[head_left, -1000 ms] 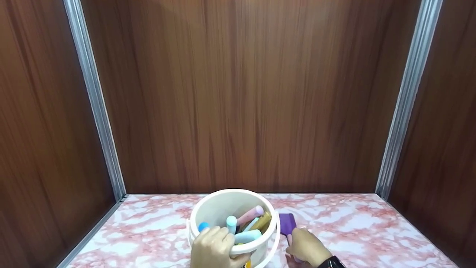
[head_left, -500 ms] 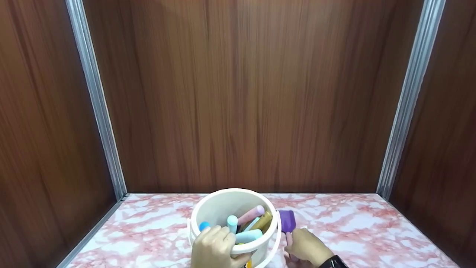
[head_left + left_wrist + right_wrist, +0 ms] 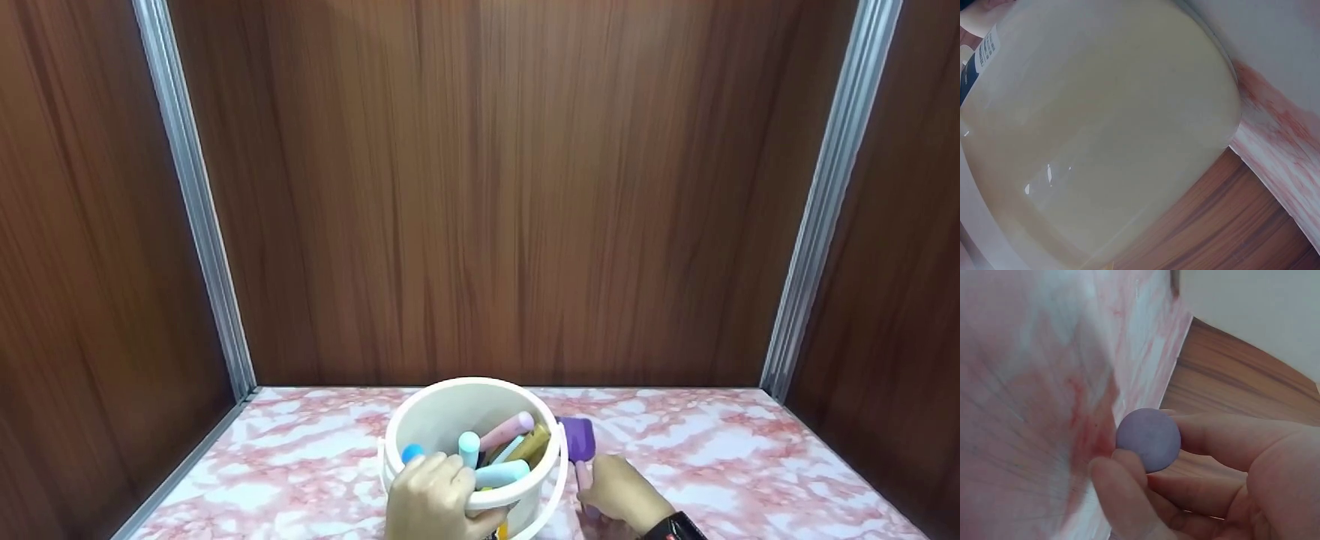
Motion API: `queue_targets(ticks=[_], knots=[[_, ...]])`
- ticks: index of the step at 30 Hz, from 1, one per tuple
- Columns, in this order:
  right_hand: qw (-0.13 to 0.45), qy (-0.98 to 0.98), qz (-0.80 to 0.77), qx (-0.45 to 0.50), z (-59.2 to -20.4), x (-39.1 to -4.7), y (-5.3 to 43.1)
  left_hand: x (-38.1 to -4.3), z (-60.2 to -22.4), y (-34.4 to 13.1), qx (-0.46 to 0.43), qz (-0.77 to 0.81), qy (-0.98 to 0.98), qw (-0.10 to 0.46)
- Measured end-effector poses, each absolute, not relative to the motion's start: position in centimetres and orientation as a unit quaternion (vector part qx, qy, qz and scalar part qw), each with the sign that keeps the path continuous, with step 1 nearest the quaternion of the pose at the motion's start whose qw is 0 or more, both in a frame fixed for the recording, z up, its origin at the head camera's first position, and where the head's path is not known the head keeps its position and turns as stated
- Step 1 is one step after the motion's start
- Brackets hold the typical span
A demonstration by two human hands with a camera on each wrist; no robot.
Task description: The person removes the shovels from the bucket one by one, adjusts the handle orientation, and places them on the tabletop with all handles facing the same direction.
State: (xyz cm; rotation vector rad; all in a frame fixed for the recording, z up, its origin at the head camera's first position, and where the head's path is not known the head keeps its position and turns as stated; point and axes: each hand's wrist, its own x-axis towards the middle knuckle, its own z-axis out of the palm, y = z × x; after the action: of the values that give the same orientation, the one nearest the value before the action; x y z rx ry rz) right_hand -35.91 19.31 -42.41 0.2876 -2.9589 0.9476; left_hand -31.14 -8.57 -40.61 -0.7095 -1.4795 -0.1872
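A white bucket [image 3: 430,411] with a side handle stands at the front middle of the table, and its pale outer wall [image 3: 1129,124] fills most of the left wrist view. My left hand [image 3: 431,496] grips its near rim, fingers over the edge and thumb outside. Right of the bucket, my right hand [image 3: 626,491] holds a purple spatula [image 3: 579,439] by its lilac handle, the flat head pointing away from me. In the right wrist view the round handle end [image 3: 1148,440] sits between the thumb and fingers [image 3: 1123,495].
Inside the bucket lean several utensils, among them a pink handle [image 3: 506,433], a mint handle [image 3: 501,474], a blue round end [image 3: 412,453] and a brown piece [image 3: 534,444]. Wood-grain panels [image 3: 480,187] enclose the pink marbled table [image 3: 697,450] at the back and sides.
The spatula and my right hand have moved slightly away from me, and more of the handle shows. My left hand keeps its grip on the bucket, which stays in place.
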Motion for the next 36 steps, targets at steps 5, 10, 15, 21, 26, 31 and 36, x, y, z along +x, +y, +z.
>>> queue_targets(ticks=[5,10,15,21,26,31,36], knots=[[0.051,-0.952,0.284,0.103,-42.8,-36.5,19.4,-31.3,-40.6,-8.5,-0.316,-0.084,-0.65,0.686],[0.083,-0.953,0.272,0.109,-43.2,-36.9,19.3,-31.4,-40.5,-8.6,-0.316,-0.087,-0.643,0.692],[0.082,-0.95,0.278,0.112,-43.4,-37.0,19.2,-31.3,-40.5,-8.6,-0.315,-0.088,-0.648,0.688],[0.064,-0.948,0.291,0.108,-43.5,-37.0,19.0,-31.3,-40.6,-8.6,-0.318,-0.085,-0.65,0.685],[0.052,-0.945,0.303,0.112,-43.5,-37.0,18.9,-31.3,-40.6,-8.7,-0.318,-0.083,-0.649,0.686],[0.061,-0.948,0.292,0.107,-43.5,-37.0,19.0,-31.3,-40.6,-8.7,-0.317,-0.086,-0.651,0.684],[0.056,-0.95,0.289,0.102,-43.4,-37.0,19.1,-31.4,-40.6,-8.6,-0.317,-0.087,-0.648,0.687]])
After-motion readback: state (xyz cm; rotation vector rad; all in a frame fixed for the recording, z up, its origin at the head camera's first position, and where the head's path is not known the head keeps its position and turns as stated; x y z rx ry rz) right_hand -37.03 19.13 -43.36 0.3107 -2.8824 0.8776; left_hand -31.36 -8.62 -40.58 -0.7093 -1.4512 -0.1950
